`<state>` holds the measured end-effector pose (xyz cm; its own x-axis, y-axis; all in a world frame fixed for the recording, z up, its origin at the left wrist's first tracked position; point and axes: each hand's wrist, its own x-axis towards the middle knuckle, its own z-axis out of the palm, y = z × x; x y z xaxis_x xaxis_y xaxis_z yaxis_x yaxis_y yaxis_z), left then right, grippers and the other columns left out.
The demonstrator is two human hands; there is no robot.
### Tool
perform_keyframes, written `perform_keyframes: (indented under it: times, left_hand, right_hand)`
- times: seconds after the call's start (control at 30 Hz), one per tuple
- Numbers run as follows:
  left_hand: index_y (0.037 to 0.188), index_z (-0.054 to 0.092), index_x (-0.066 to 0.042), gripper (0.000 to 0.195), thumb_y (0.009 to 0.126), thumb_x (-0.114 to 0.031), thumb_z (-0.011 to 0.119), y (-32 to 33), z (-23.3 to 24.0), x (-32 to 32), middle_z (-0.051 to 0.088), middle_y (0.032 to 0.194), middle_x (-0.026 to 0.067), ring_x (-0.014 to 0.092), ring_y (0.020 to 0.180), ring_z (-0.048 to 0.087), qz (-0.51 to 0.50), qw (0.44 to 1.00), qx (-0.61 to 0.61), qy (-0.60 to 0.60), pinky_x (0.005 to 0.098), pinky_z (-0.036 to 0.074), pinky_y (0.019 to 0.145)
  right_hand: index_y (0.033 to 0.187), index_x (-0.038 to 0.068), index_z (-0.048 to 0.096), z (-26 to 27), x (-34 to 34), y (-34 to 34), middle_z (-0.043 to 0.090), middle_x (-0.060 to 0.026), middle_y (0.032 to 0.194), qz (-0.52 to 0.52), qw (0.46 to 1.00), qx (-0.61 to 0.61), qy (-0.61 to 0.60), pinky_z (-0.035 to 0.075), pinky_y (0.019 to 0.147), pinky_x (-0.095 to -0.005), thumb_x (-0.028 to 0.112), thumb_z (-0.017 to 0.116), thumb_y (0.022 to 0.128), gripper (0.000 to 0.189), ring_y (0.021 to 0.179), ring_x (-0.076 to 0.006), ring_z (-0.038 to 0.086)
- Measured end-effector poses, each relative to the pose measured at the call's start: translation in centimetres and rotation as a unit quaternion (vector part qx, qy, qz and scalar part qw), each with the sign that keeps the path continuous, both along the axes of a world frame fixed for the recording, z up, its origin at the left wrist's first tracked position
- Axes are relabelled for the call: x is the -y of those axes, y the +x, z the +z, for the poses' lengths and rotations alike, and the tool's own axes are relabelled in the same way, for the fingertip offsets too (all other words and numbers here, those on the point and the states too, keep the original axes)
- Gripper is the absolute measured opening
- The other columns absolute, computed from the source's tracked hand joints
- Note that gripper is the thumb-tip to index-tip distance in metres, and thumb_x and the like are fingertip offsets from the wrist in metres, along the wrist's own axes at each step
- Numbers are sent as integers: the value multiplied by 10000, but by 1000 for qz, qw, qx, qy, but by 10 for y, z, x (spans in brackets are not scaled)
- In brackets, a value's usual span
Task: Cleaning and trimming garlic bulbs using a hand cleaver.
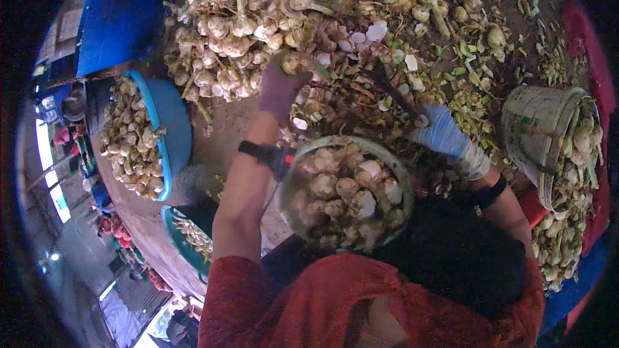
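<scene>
A large pile of garlic bulbs [232,34] with stalks lies before me. My left hand [281,84], in a dark purplish glove, is at the near edge of the pile, its fingers around a garlic bulb [295,63]. My right hand [442,130], in a pale blue glove with a wrapped cuff, grips a dark-bladed knife [394,92] that points up and left over the trimmings. Below and between my hands stands a round bucket [408,188] holding trimmed garlic bulbs [347,187]. Cut stalks and peelings [449,77] lie around the knife.
A blue basin [174,125] of garlic stands at the left, with a green basin [181,246] nearer me. At the right, a dirty pale bucket [534,130] lies tipped, garlic at its mouth. A blue sheet [128,19] is at the upper left. Red cloth [599,82] edges the right side.
</scene>
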<state>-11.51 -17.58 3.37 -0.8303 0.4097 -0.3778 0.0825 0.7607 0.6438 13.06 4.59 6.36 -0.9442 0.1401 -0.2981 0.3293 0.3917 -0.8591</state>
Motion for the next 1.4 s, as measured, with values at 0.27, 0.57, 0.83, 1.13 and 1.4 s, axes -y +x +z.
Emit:
perform_keyframes:
  times: [0.27,0.57,0.83,1.13,1.4]
  left_hand:
    - [1323,315,-31,788,666,-6,749,87,71,-1,630,954,100,178,860,603,261,791,414,368,294,502,736]
    - [1333,280,-2,651,823,-194,639,119,68,9,601,1111,107,148,934,589,-105,949,203,218,294,474,833]
    - [1259,444,-38,431,908,-280,507,116,65,3,532,1206,120,254,1108,509,-368,892,128,228,384,373,1000]
    - [1179,502,-58,526,879,-488,456,94,63,-19,588,1067,140,273,1007,555,13,762,470,446,395,460,878]
    - [1118,550,-52,338,865,-276,530,120,80,-53,623,976,96,268,953,592,242,551,482,637,422,453,926]
  right_hand:
    - [798,40,601,24,12,-28,559,-171,660,76,980,-77,168,442,548,-403,214,696,650,247,624,-371,558]
    - [768,82,594,26,15,-21,579,-150,665,100,979,-100,149,469,581,-431,358,688,661,311,648,-353,588]
    - [855,54,628,-12,11,-9,609,-164,730,77,985,-150,38,483,602,-401,231,688,640,285,697,-358,601]
    - [788,65,618,-22,0,3,593,-157,687,108,975,3,195,486,589,-405,218,591,711,174,638,-348,591]
    - [770,19,587,-19,34,7,543,-138,606,-6,986,-120,-114,433,541,-342,116,595,679,134,531,-207,474]
